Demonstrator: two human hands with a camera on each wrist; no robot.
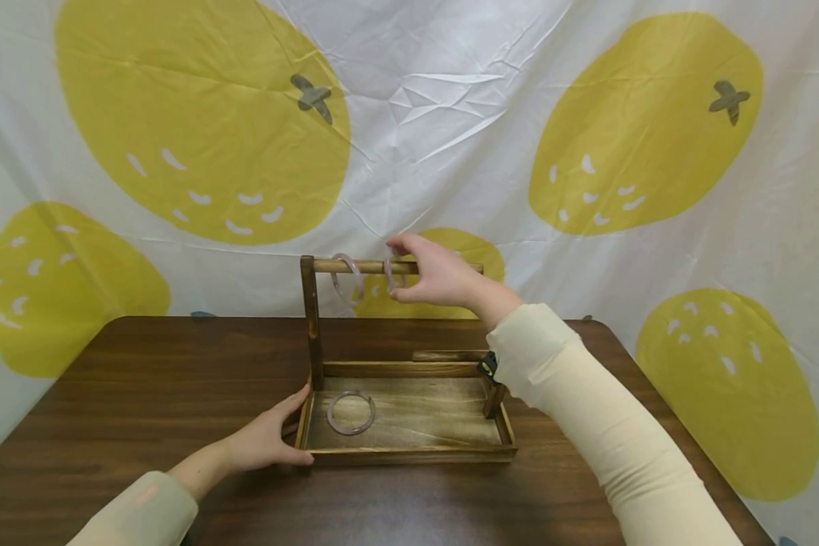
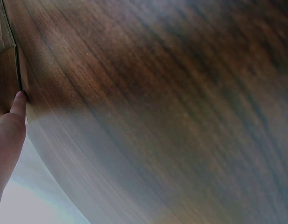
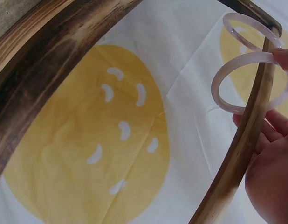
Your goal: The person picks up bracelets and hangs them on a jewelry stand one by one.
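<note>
A wooden stand (image 1: 409, 455) has a low tray base and a raised round bar (image 1: 371, 267) between posts. My right hand (image 1: 444, 273) pinches a pale lilac bangle (image 3: 223, 79) by its edge, and the bar passes through the ring. To the left of it, a second bangle (image 1: 337, 282) hangs on the bar near the left post (image 1: 311, 326). A third bangle (image 1: 350, 413) lies flat in the tray, toward its left end. My left hand (image 1: 262, 436) grips the left end of the tray, thumb at the front corner and fingers toward the back.
The stand sits on a dark wood-grain table (image 1: 198, 364). Behind hangs a white cloth (image 1: 437, 167) printed with large yellow fruit. A thin wooden strip (image 1: 447, 356) shows behind the tray. My right forearm covers the stand's right post in part.
</note>
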